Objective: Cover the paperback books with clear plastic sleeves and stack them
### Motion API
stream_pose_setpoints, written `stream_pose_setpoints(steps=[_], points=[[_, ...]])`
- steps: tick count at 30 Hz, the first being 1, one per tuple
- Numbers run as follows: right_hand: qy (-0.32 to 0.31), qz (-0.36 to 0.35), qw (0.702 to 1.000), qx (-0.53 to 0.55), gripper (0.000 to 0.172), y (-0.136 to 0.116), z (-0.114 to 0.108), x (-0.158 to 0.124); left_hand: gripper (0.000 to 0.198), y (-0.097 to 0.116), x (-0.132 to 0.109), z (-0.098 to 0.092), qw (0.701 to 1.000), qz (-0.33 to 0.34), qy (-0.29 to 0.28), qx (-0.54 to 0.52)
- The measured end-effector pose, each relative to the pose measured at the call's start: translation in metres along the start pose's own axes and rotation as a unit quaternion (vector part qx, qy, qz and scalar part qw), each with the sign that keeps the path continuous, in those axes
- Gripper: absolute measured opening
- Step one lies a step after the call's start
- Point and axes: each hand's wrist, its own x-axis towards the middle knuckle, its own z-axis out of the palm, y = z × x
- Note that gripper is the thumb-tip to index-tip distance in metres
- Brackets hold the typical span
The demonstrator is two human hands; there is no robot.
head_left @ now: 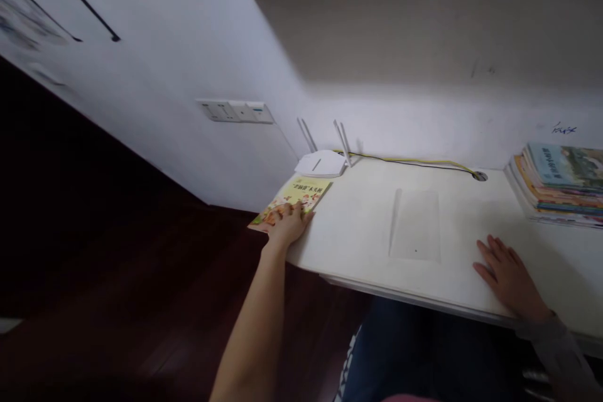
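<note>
My left hand [289,225] lies on a yellow-green picture book [308,193] at the desk's left end, fingers spread over the lower part of its cover. The book lies flat, its lower left corner jutting past the desk edge. Just behind it stands a white router [321,164] with upright antennas. On the right, my right hand [511,277] rests palm down on the white desk [358,226], fingers stretched out and holding nothing. A clear flat sheet or sleeve [415,225] lies on the desk between my hands.
A stack of books [565,185] stands at the right rear. Yellow and black cables [414,162] run along the wall from the router to a round desk hole [479,176]. A socket panel [235,111] is on the left wall. Dark floor [164,301] lies left of the desk.
</note>
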Motion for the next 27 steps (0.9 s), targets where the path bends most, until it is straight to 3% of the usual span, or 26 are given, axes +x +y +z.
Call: stream_pose_setpoints(steps=[4,12,19,21,23,25,27], points=[[-0.001,-0.002,1.000,0.000,0.053,0.000,0.000,0.000,0.066,-0.005,-0.009,0.003,0.999,-0.019,0.040,0.015],[0.004,0.003,1.000,0.008,0.052,-0.002,-0.003,0.001,0.037,0.014,-0.019,-0.018,0.991,0.007,0.091,0.099],[-0.016,0.013,1.000,0.021,0.053,-0.007,-0.007,0.003,0.031,0.028,-0.053,-0.079,0.981,0.011,0.161,0.107],[-0.018,0.017,0.999,0.025,0.052,-0.008,-0.009,0.004,0.026,0.046,-0.068,-0.093,0.972,0.015,0.232,0.032],[-0.022,0.019,0.999,0.022,0.052,-0.008,-0.011,0.004,0.025,0.073,-0.082,-0.096,0.951,0.066,0.282,-0.108],[-0.024,0.018,0.999,0.016,0.052,-0.006,-0.011,0.005,0.027,0.108,-0.094,-0.087,0.916,0.121,0.266,-0.273],[-0.026,0.004,1.000,0.015,0.050,-0.004,-0.010,0.005,0.031,0.145,-0.104,-0.073,0.872,0.151,0.185,-0.427]])
